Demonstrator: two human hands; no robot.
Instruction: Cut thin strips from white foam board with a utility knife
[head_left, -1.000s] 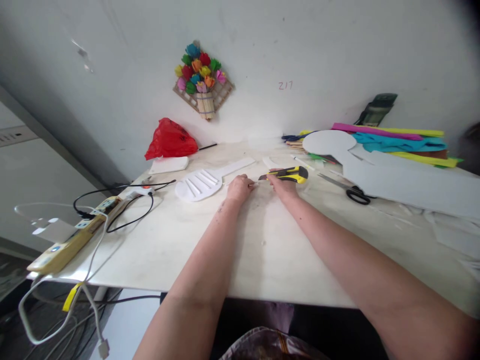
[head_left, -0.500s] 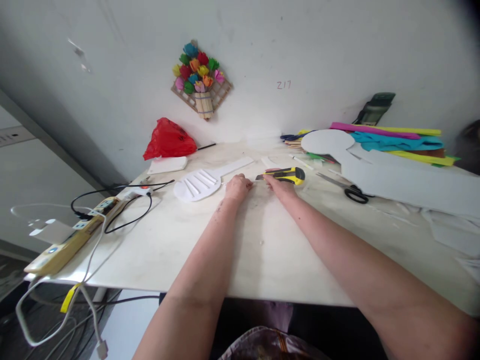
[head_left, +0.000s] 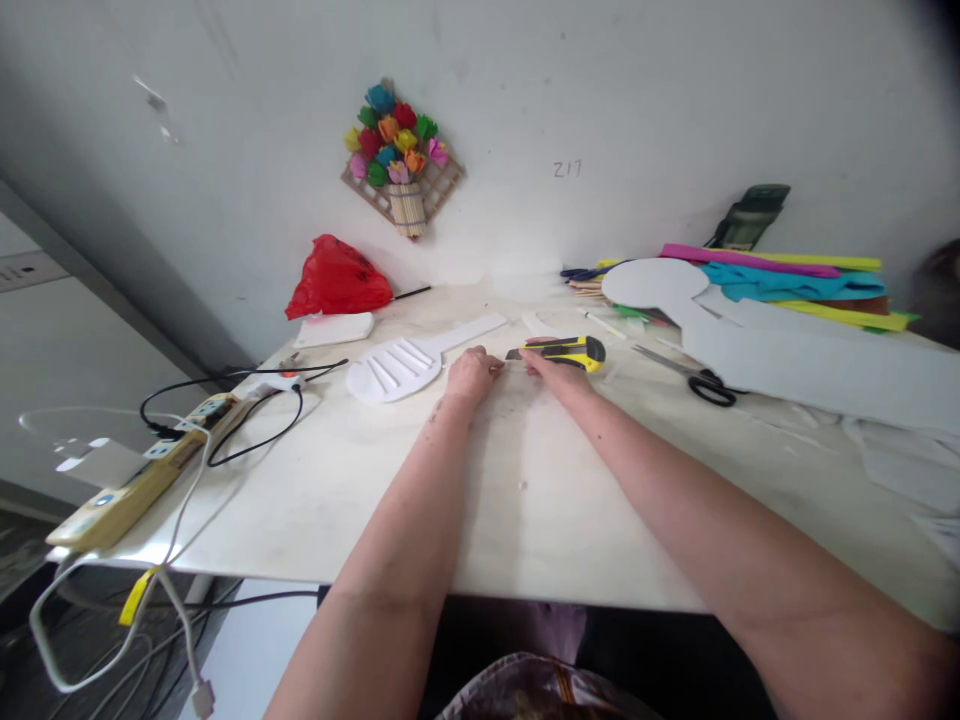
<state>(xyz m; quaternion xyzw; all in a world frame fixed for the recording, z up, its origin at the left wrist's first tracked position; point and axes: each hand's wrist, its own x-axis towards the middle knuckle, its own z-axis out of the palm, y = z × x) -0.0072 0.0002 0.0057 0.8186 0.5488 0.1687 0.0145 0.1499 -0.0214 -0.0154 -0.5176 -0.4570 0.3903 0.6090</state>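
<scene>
My right hand [head_left: 553,372] is closed round a yellow and black utility knife [head_left: 568,350], its blade pointing left. Just left of the blade, my left hand [head_left: 472,374] is closed with its fingertips pressed down at the tabletop. A thin white strip [head_left: 513,364] shows in part between the two hands; the fingers hide the rest. Beside my left hand lies a white paddle-shaped cutout [head_left: 390,374] with several narrow white strips across its round end. A small white offcut [head_left: 541,325] rests behind the knife.
Black-handled scissors [head_left: 709,385] lie to the right, near large white sheets [head_left: 810,355] and coloured paper [head_left: 795,283]. A red plastic bag [head_left: 337,277] and a white pad [head_left: 334,329] sit back left. A power strip [head_left: 142,485] with cables runs along the left edge.
My right hand and the utility knife have shifted slightly left, bringing the blade closer to my left hand. My left hand has barely moved.
</scene>
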